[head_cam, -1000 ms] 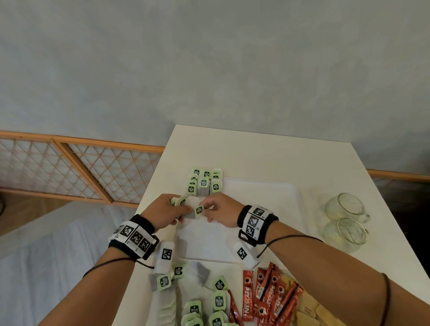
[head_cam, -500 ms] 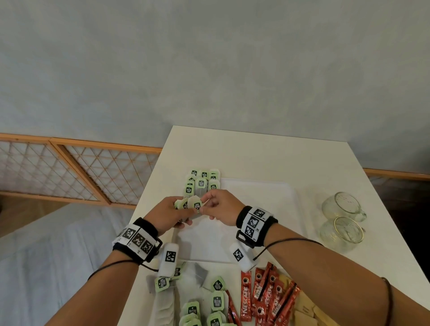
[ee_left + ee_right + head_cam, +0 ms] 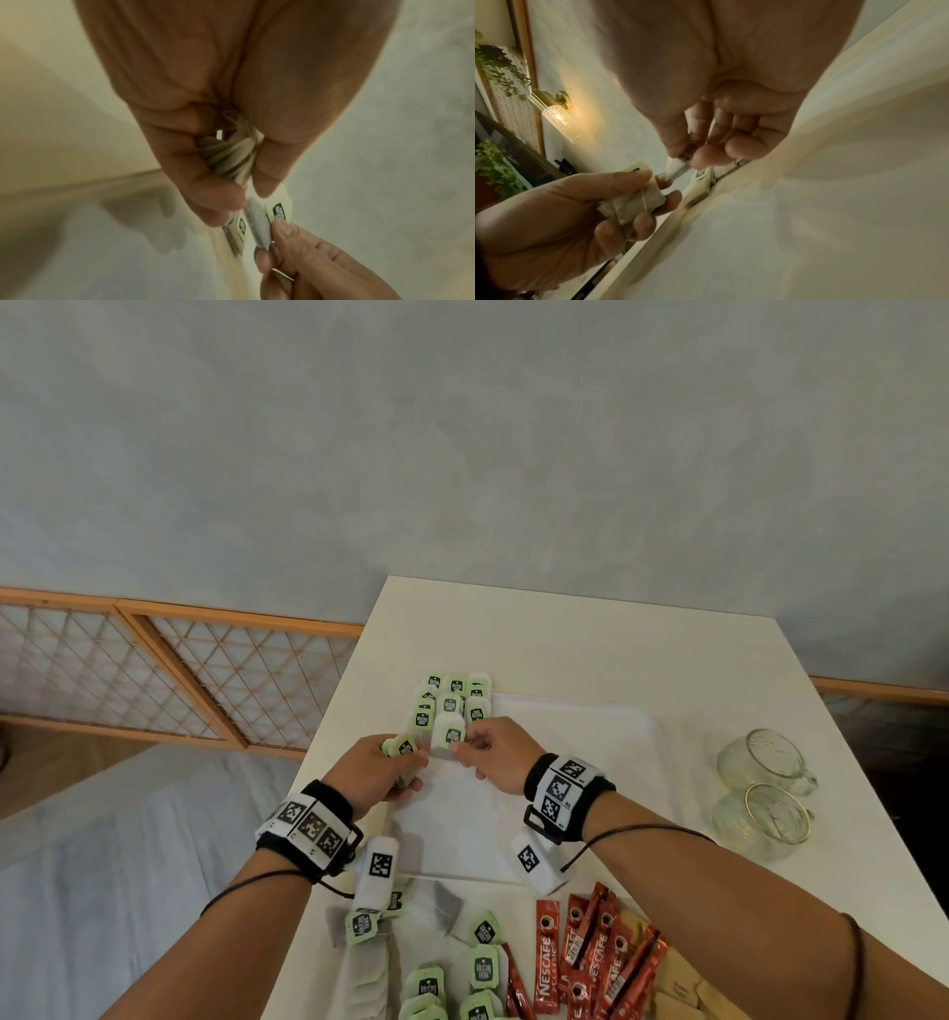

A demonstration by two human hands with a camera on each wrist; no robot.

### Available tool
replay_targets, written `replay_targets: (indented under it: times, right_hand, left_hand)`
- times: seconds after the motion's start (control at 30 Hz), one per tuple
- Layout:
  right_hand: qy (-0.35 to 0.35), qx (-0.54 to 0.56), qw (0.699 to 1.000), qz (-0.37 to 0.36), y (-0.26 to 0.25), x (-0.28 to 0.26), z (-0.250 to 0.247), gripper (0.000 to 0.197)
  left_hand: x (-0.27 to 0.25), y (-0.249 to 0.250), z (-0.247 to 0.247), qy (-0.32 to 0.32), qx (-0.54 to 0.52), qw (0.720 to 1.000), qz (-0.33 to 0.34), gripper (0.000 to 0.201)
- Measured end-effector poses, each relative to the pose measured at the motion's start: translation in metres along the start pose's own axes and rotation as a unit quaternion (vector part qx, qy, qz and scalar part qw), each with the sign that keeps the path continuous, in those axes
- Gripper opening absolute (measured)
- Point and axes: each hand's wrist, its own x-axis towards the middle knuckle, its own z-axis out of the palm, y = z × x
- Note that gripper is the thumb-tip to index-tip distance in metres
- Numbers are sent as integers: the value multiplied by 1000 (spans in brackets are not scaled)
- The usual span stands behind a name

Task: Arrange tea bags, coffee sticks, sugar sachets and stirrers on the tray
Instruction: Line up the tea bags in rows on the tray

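White tray [image 3: 590,762] on bench [image 3: 565,634]. Right hand [image 3: 495,752] now up at green bag rows [image 3: 452,703], far-left corner, fingers [image 3: 282,229] pinching one bag [image 3: 448,737]. Left hand [image 3: 382,770] moved along, clamped on stack [image 3: 631,203]. Row growing; sticks [image 3: 590,958] untouched.

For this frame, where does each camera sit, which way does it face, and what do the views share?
Head: worn on the head, looking forward and down at the table and white tray; both forearms show, with the left hand and right hand.
Left wrist: looks along the left hand, which grips a bundle of tea bags.
Right wrist: looks along the right hand, which pinches one tea bag.
Shared: both wrist views show the opposite hand and the pinched tea bag; all three show the tray.
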Motion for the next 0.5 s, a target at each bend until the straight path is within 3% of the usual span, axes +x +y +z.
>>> replay_targets:
  times: [0.13,0.5]
  right_hand:
    - [71,-17,996,46,3,17,-3,34]
    - [47,-88,991,88,-7,33,5,30]
  left_hand:
    - [4,-2,-2,13,-28,999,-11,11]
    - [10,3,-2,26,10,1000,-1,19]
